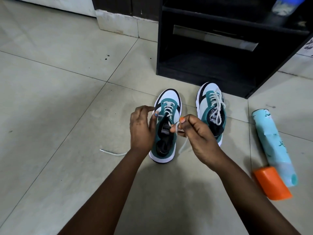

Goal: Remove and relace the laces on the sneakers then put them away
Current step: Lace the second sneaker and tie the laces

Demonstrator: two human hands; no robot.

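Observation:
Two white, teal and black sneakers stand side by side on the tiled floor, toes pointing away from me. The left sneaker [166, 126] is laced through its lower eyelets with a white lace [168, 109]. My left hand [143, 128] pinches one strand at the sneaker's left upper eyelets. My right hand [194, 131] pinches the other strand over the tongue, and its free end hangs down beside the shoe. Another lace end [111, 152] trails on the floor to the left. The right sneaker [211, 109] is fully laced, with its lace looped loosely over the tongue.
A black cabinet [220, 53] with an open lower shelf stands just behind the sneakers. At the right a light-blue spray can [272, 143] lies on the floor next to an orange cap [271, 183]. Pale tiles stretch away to the left.

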